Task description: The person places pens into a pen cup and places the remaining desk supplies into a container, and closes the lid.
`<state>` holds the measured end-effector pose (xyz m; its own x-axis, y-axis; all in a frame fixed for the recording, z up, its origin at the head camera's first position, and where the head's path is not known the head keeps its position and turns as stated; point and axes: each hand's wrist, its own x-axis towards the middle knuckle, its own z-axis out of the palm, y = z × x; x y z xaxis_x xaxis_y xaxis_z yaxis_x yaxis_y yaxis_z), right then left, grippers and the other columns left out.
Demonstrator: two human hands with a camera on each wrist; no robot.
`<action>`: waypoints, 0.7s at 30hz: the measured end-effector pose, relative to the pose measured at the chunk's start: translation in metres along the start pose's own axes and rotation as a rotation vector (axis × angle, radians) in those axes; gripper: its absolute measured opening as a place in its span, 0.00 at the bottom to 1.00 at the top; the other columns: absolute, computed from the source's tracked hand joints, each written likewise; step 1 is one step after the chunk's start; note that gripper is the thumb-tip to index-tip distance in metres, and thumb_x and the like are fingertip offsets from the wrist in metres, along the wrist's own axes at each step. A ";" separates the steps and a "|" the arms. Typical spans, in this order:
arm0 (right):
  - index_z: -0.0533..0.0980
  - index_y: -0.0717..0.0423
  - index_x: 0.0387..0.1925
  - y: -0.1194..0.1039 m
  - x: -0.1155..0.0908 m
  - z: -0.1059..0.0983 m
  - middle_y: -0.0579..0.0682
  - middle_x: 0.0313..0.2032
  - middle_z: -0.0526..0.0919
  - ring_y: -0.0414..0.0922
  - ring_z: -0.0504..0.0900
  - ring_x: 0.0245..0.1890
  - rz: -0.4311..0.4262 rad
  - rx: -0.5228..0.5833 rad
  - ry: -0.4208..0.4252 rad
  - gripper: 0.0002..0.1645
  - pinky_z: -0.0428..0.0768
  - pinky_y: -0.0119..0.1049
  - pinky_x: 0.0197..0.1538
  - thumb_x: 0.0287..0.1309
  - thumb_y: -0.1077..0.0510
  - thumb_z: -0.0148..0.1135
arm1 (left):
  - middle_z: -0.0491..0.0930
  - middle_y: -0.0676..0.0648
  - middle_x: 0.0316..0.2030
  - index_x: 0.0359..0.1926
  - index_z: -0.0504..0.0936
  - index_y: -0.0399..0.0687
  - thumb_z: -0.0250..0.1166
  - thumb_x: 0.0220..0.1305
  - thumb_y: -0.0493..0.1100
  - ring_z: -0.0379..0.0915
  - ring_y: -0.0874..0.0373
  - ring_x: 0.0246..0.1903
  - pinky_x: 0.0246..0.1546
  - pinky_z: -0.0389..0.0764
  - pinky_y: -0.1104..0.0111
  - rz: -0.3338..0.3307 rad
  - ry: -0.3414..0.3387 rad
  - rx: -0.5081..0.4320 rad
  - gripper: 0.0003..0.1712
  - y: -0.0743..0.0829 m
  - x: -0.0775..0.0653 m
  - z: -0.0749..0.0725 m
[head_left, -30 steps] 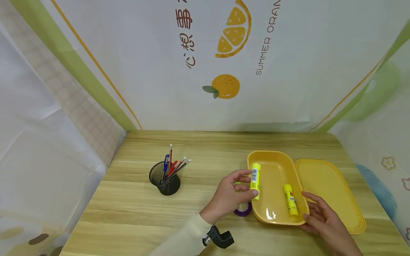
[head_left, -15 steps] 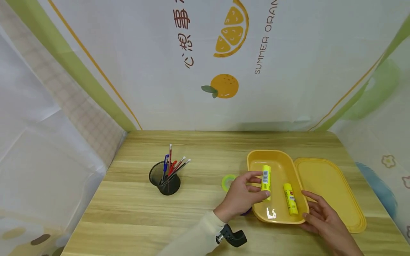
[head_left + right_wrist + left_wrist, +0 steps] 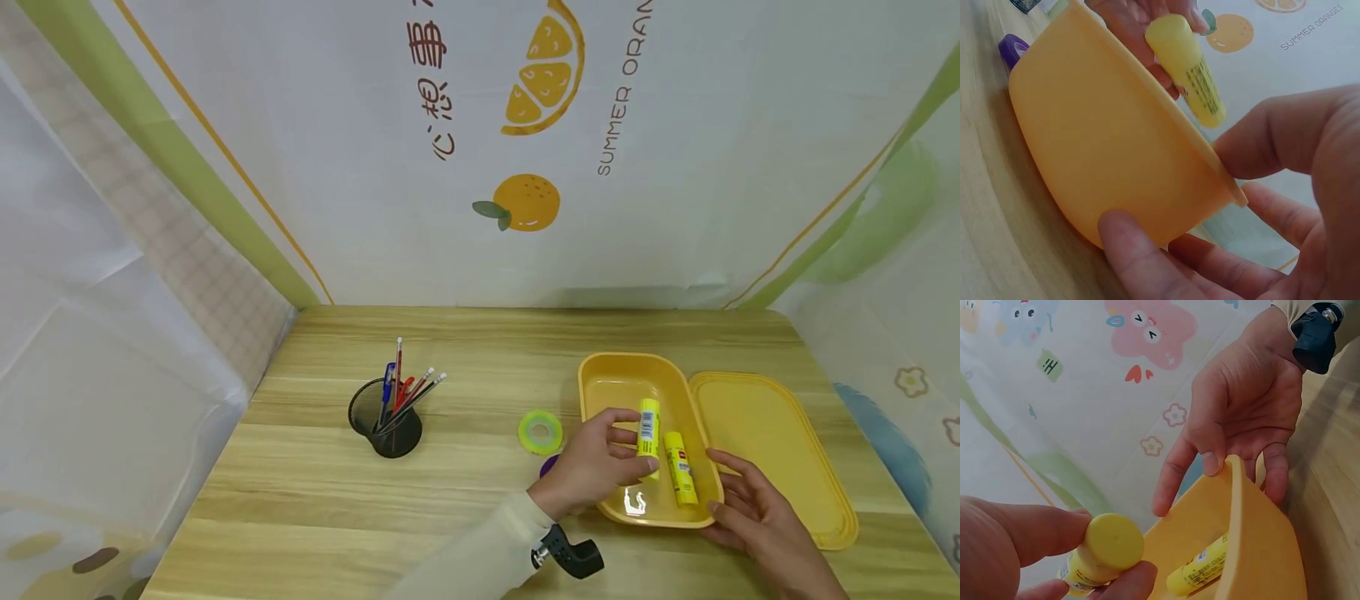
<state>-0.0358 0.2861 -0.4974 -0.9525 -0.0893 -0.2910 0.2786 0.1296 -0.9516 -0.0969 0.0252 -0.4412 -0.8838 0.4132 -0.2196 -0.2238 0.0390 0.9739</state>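
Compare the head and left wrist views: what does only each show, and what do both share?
Only the head view: the black pen holder, green tape roll, purple roll and orange fruit print.

Only the left wrist view: a pink star-shaped print and red heart print.

Both: a glue stick held by the left hand, a second glue stick lying in the yellow box, and the right hand gripping the box.

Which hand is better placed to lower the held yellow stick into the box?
Probably the left hand: it holds the yellow stick over the box, while the right hand grips the box's edge.
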 end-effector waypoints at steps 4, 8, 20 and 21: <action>0.55 0.48 0.81 0.001 0.000 0.000 0.34 0.54 0.82 0.37 0.87 0.51 -0.036 0.005 -0.011 0.40 0.91 0.45 0.46 0.75 0.67 0.58 | 0.79 0.51 0.47 0.65 0.75 0.57 0.75 0.65 0.34 0.81 0.61 0.40 0.40 0.90 0.66 -0.038 0.006 0.023 0.31 -0.001 0.005 0.006; 0.54 0.48 0.81 0.002 -0.001 0.001 0.34 0.54 0.82 0.37 0.87 0.51 -0.022 -0.009 0.009 0.41 0.91 0.45 0.46 0.75 0.66 0.58 | 0.78 0.52 0.45 0.63 0.76 0.58 0.75 0.65 0.33 0.80 0.60 0.38 0.40 0.89 0.66 -0.081 0.030 0.056 0.30 0.000 0.009 0.014; 0.55 0.49 0.81 0.004 -0.001 -0.001 0.34 0.54 0.83 0.37 0.87 0.51 -0.078 0.025 -0.020 0.40 0.91 0.46 0.45 0.76 0.67 0.57 | 0.78 0.50 0.42 0.60 0.75 0.56 0.76 0.64 0.34 0.80 0.58 0.35 0.38 0.87 0.62 -0.190 0.111 0.148 0.28 -0.002 0.021 0.034; 0.55 0.49 0.81 0.004 -0.001 -0.001 0.34 0.54 0.83 0.37 0.87 0.51 -0.075 0.024 -0.018 0.40 0.91 0.46 0.45 0.76 0.67 0.57 | 0.78 0.50 0.42 0.60 0.75 0.55 0.76 0.64 0.35 0.79 0.58 0.35 0.38 0.87 0.62 -0.203 0.118 0.170 0.28 -0.002 0.022 0.035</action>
<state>-0.0336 0.2874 -0.5007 -0.9686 -0.1152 -0.2203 0.2095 0.0985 -0.9728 -0.1020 0.0658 -0.4458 -0.8718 0.2729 -0.4068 -0.3378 0.2665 0.9027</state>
